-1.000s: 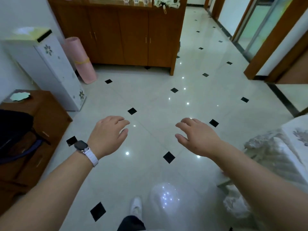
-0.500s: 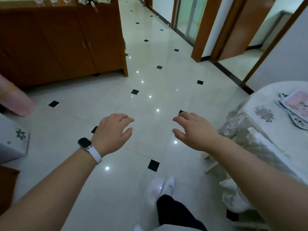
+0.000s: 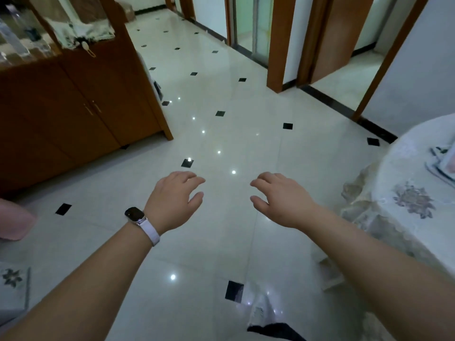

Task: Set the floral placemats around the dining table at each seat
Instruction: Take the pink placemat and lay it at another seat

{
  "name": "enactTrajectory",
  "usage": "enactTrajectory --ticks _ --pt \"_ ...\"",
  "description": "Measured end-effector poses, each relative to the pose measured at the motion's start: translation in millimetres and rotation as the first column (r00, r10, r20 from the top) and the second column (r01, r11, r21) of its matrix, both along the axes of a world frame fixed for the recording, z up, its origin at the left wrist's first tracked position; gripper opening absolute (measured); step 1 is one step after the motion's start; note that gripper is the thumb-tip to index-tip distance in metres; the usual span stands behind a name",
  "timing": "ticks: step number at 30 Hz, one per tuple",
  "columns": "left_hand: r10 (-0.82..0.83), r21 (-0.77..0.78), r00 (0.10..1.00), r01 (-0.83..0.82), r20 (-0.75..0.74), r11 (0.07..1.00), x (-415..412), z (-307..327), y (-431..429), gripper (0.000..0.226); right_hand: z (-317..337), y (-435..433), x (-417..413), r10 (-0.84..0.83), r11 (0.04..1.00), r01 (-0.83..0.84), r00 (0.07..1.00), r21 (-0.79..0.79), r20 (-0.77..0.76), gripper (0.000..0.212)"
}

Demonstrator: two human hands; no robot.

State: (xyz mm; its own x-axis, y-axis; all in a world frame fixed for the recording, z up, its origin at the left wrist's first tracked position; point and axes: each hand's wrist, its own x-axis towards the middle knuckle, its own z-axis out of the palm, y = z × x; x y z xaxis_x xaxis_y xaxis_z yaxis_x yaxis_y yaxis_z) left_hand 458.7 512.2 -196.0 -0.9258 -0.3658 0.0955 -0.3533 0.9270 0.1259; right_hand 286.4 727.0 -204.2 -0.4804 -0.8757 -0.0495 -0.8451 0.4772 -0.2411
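Observation:
A round dining table (image 3: 403, 168) under a pale floral cloth shows at the right edge. A stack of floral placemats (image 3: 442, 163) lies on it, cut off by the frame's right side. My left hand (image 3: 176, 199), with a watch on its wrist, and my right hand (image 3: 280, 199) hover over the tiled floor in front of me, left of the table. Both hands hold nothing, fingers apart and slightly curled. Neither touches the table or the mats.
A tall wooden cabinet (image 3: 81, 102) stands at the left. A pink rolled mat (image 3: 14, 223) and a white flowered box (image 3: 13, 289) sit at the far left. Wooden door frames (image 3: 280, 45) and doorways line the back right. Glossy tiled floor (image 3: 221, 134) stretches ahead.
My view has swung to the right: the cabinet slid left, the white box and dark side table left the frame, and the dining table with the placemats came in at the right. Both hands stay empty.

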Motion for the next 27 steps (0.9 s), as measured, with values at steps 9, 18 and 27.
enactTrajectory --ticks 9,18,27 --pt "-0.168 -0.024 0.983 0.167 -0.077 0.986 -157.4 9.4 -18.6 0.044 23.1 3.9 -123.4 -0.231 0.971 0.229 0.972 -0.061 -0.027 0.042" --pt "-0.392 0.058 0.912 0.4 -0.119 0.915 -321.1 -22.2 -48.3 0.044 -3.5 2.0 -233.8 -0.453 0.892 0.453 0.891 0.003 -0.023 0.044" --pt "-0.576 0.126 0.81 0.586 -0.109 0.8 -525.7 -33.8 -118.1 0.046 0.6 -56.3 -365.7 -0.654 0.755 0.653 0.757 0.062 -0.003 0.045"
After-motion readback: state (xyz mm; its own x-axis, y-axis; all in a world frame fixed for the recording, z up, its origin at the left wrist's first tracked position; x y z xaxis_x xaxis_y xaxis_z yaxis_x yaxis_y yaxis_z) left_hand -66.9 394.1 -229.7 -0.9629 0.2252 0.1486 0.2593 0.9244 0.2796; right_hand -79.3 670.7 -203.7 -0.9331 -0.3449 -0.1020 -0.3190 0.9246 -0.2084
